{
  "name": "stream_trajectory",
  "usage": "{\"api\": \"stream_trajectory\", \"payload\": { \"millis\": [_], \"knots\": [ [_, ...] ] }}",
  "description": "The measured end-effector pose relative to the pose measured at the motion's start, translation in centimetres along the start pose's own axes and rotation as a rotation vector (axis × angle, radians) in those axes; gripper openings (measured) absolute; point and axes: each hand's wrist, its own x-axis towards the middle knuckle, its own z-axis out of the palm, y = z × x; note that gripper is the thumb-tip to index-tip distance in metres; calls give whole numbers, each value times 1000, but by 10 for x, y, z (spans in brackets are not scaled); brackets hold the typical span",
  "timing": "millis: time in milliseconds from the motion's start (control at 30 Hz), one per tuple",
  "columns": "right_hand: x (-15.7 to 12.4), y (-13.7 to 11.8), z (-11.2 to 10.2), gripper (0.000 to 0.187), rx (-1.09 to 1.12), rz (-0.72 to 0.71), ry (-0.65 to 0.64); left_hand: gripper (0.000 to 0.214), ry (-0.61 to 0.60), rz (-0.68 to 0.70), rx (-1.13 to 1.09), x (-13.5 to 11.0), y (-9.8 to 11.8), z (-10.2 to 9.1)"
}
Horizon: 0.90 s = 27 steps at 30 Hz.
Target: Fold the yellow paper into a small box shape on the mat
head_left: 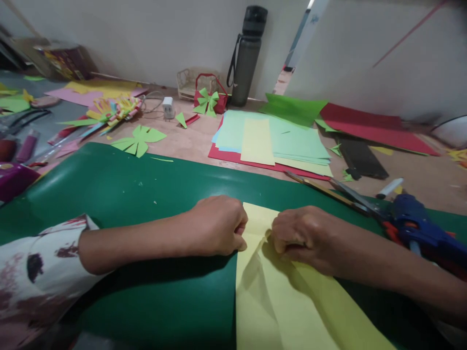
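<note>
Your right hand (304,238) has its fingers curled tight, pinching a raised fold of the yellow paper (292,311); your left hand (222,226) is curled too, thumb at the paper's left edge, though you cannot tell from here whether it pinches the sheet or only presses on it. The paper lies in front of you on the green mat (164,291), with creases running from your right hand toward you, and it goes out of view at the bottom. Beyond your right forearm lie the blue glue gun (412,218) and, just beside it, the scissors (359,195), with a marker (390,188) near them. Past the mat, on the bench (189,141), you have a stack of mint sheets (301,141) with a yellow strip (257,141) on top, and a black slab (363,158) to its right. To the left of the stack lies a green cutout (138,141). Farther back, the bottle (247,68) stands upright by the wall, next to a red basket (221,103) bearing a green bow (207,102), and a white charger (168,108) sits to their left.
</note>
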Motion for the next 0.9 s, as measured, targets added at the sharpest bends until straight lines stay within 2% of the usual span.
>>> {"api": "stream_trajectory", "payload": {
  "millis": [67,133,233,400,900],
  "knots": [
    [0,-2,-4,16,-6,85,-44,18,3,6,5,0,0,1],
    [2,-5,-7,11,-2,131,-8,18,3,7,5,0,0,1],
    [6,-8,-5,12,41,83,45,17,-2,13,-6,0,-1,1],
    [10,-7,1,17,55,11,-8,17,-25,14,-3,1,0,-1],
    [22,-14,1,16,-11,123,14,14,-83,29,10,0,0,-4]
  ]
}}
